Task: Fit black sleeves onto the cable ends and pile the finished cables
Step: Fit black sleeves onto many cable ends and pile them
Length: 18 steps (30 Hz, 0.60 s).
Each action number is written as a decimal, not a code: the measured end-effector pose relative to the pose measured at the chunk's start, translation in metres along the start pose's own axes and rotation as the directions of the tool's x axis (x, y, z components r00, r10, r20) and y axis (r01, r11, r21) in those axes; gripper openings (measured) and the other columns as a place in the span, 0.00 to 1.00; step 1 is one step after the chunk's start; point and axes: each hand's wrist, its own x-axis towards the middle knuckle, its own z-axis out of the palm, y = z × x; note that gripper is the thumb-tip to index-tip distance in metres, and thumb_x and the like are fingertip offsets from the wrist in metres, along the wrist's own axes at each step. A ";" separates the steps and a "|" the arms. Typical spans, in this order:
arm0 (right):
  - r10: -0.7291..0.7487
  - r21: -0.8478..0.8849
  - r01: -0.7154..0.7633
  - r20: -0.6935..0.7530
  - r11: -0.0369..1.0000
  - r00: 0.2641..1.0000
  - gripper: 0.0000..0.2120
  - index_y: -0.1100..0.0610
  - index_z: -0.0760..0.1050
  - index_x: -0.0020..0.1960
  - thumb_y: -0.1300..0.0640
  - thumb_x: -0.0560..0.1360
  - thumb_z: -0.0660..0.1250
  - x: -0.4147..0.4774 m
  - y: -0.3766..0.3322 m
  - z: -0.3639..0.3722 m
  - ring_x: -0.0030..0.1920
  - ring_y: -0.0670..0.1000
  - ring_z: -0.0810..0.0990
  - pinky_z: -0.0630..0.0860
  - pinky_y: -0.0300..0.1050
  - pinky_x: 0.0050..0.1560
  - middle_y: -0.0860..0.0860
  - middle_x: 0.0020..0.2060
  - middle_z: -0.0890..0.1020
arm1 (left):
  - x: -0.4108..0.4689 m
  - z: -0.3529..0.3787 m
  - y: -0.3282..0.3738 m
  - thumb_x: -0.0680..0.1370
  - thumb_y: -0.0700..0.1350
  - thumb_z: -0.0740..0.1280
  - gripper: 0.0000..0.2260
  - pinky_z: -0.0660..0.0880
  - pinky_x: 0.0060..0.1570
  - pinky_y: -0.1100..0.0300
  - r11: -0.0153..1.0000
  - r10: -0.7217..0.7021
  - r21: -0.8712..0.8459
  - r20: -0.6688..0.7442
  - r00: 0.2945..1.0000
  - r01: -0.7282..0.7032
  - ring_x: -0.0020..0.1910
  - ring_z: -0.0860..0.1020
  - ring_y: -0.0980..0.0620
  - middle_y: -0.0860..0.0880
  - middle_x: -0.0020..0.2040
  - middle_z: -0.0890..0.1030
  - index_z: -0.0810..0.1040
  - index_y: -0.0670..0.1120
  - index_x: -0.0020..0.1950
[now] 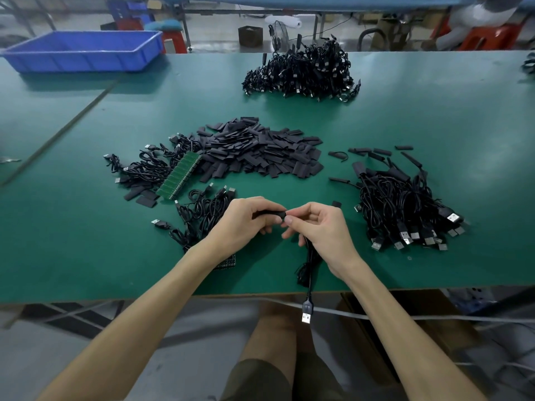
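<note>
My left hand [246, 218] grips a black sleeve [270, 214] lying level above the green table [376, 120]. My right hand [315, 227] pinches the end of a black cable [310, 264] right at the sleeve's mouth. The cable hangs down past the table's front edge, its USB plug [307, 312] dangling. A heap of loose black sleeves [260, 151] lies in the middle of the table. A pile of cables with sleeves fitted [405, 206] sits to the right of my hands. More cables [199, 212] lie under my left wrist.
A strip of green circuit boards [181, 176] lies left of the sleeve heap among more cables [144, 169]. A big cable pile [304, 70] sits at the far edge. A blue plastic tray [84, 50] stands at the back left.
</note>
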 end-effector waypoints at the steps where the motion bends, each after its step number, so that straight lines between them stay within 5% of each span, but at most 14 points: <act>1: -0.001 0.002 0.001 0.001 1.000 1.000 0.02 0.60 0.83 0.48 0.63 0.76 0.74 0.000 0.000 0.000 0.39 0.56 0.88 0.76 0.39 0.30 0.56 0.40 0.88 | 0.000 0.000 0.000 0.78 0.36 0.71 0.09 0.79 0.41 0.64 1.000 0.000 0.000 0.002 1.000 0.000 0.34 0.81 0.57 0.62 0.42 0.83 0.85 0.47 0.55; 8: -0.010 0.000 0.010 -0.007 1.000 1.000 0.02 0.60 0.83 0.48 0.64 0.77 0.74 0.001 0.000 0.001 0.38 0.56 0.88 0.76 0.39 0.30 0.55 0.40 0.88 | 0.000 -0.001 -0.002 0.78 0.37 0.72 0.09 0.79 0.42 0.63 0.999 0.001 -0.052 -0.002 1.000 -0.001 0.35 0.82 0.55 0.58 0.41 0.84 0.85 0.46 0.56; 14: -0.004 0.034 0.008 -0.105 0.999 0.994 0.02 0.62 0.83 0.49 0.65 0.77 0.74 0.001 0.000 0.000 0.35 0.55 0.86 0.77 0.40 0.31 0.56 0.37 0.87 | 0.002 -0.005 0.002 0.80 0.33 0.67 0.13 0.82 0.46 0.57 0.925 -0.043 -0.372 0.092 0.995 0.075 0.43 0.85 0.47 0.39 0.53 0.86 0.80 0.36 0.65; 18: 0.014 0.080 -0.003 -0.140 0.997 0.990 0.02 0.62 0.82 0.49 0.67 0.77 0.72 0.002 0.001 -0.002 0.35 0.55 0.86 0.77 0.40 0.31 0.57 0.39 0.87 | 0.000 -0.012 0.000 0.80 0.31 0.65 0.15 0.82 0.51 0.56 0.841 -0.041 -0.525 0.175 0.984 0.129 0.49 0.85 0.42 0.35 0.56 0.84 0.76 0.32 0.67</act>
